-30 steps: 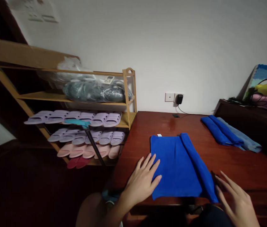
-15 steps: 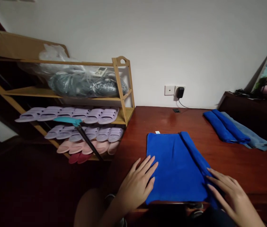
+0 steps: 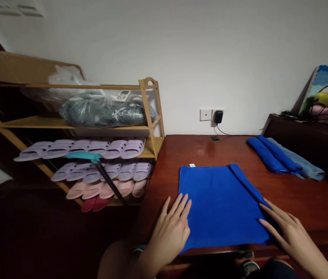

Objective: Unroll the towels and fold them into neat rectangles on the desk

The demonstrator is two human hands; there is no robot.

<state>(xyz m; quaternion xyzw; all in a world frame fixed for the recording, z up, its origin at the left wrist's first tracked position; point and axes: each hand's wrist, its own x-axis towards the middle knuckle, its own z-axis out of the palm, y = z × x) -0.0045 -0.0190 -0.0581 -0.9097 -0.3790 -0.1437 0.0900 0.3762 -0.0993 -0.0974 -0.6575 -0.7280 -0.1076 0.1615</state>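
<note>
A blue towel [image 3: 219, 209] lies spread on the reddish wooden table, with a narrow rolled band [image 3: 247, 182] along its right side and a small white tag [image 3: 192, 165] at its far left edge. My left hand [image 3: 173, 224] rests on the towel's left edge, palm down with fingers spread. At the near end of the rolled band is my right hand [image 3: 283, 224], its fingers stretched out and touching the band. Part of the towel's near right corner is hidden by this hand.
Rolled blue towels [image 3: 274, 155] and a grey-blue one [image 3: 303, 161] lie at the table's back right. A wooden rack [image 3: 149, 112] with slippers stands left, with a turquoise-topped pole [image 3: 108, 180] before it. A black plug [image 3: 218, 116] sits in the wall socket.
My right hand and the rolled band have shifted right, and the flat part of the towel is wider. My left hand stays at the left edge. The view has tilted up slightly.
</note>
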